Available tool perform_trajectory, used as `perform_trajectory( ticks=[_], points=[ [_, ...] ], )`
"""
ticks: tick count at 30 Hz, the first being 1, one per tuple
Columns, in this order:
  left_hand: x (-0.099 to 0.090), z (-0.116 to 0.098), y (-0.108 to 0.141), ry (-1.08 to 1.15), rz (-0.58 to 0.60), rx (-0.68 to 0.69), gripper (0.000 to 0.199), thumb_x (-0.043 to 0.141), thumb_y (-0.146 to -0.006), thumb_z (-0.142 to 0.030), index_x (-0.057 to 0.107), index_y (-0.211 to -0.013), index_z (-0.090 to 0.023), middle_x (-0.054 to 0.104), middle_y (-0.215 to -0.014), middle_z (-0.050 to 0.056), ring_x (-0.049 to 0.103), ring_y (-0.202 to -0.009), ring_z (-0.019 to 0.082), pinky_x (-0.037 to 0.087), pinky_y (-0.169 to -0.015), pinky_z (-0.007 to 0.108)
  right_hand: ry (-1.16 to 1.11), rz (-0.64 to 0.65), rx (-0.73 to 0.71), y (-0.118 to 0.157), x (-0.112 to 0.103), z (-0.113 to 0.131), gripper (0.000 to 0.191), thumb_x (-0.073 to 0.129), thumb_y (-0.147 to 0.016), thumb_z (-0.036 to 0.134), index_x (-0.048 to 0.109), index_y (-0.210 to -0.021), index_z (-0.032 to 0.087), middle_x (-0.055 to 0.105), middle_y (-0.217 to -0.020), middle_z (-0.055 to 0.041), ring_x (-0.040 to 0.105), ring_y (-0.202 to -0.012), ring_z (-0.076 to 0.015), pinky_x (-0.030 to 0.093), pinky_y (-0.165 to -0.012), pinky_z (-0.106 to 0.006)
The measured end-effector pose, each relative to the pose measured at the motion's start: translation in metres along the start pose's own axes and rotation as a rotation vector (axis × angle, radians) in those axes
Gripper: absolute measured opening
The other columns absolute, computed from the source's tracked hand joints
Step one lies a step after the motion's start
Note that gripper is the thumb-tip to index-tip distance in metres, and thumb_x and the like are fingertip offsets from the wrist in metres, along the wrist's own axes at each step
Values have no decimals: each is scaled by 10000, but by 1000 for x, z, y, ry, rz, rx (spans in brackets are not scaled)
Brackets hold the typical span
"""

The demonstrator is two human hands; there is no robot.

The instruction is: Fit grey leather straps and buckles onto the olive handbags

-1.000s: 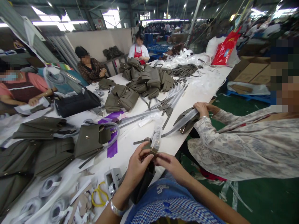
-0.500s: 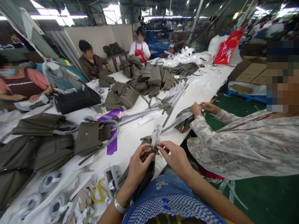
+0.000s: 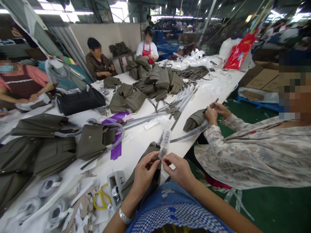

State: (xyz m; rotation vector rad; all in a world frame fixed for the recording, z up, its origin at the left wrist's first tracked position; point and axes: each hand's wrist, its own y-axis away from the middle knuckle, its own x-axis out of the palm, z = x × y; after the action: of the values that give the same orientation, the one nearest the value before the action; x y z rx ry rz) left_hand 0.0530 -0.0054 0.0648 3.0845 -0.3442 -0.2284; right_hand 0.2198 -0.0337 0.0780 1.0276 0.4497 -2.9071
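Note:
An olive-grey handbag (image 3: 151,148) rests at the table edge in front of my body, partly hidden by my left hand and arm. A handle wrapped in clear plastic (image 3: 165,139) rises from its upper part. My left hand (image 3: 145,173) is closed, thumb and fingers pinching the bag close to the handle's lower end. Opposite it, my right hand (image 3: 181,171) pinches at the same spot, thumb against fingertips, at the base of the wrapped handle. The small piece between the fingertips is mostly covered.
Yellow-handled scissors (image 3: 102,197) and a grey tape dispenser (image 3: 116,186) lie left of my arm, among paper scraps. More olive bags (image 3: 94,140) cover the left side and the table's middle. A co-worker's hands (image 3: 215,111) handle another bag (image 3: 194,120) at right.
The gold metal hardware seen earlier between my hands is now covered, and my right fingertips have come closer to my left. The co-worker at right has raised a strap end.

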Motion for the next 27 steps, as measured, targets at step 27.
perform_trajectory(
  ticks=[27],
  points=[
    [-39, 21, 5, -692, 121, 593, 227, 492, -919, -204, 656, -1072, -236, 680, -1033, 64, 626, -946, 193, 509, -812, 295, -1450, -161, 634, -59, 12, -2, 284, 669, -836, 389, 672, -1002, 160, 718, -1077, -84, 679, -993, -215, 535, -910, -367]
  ],
)
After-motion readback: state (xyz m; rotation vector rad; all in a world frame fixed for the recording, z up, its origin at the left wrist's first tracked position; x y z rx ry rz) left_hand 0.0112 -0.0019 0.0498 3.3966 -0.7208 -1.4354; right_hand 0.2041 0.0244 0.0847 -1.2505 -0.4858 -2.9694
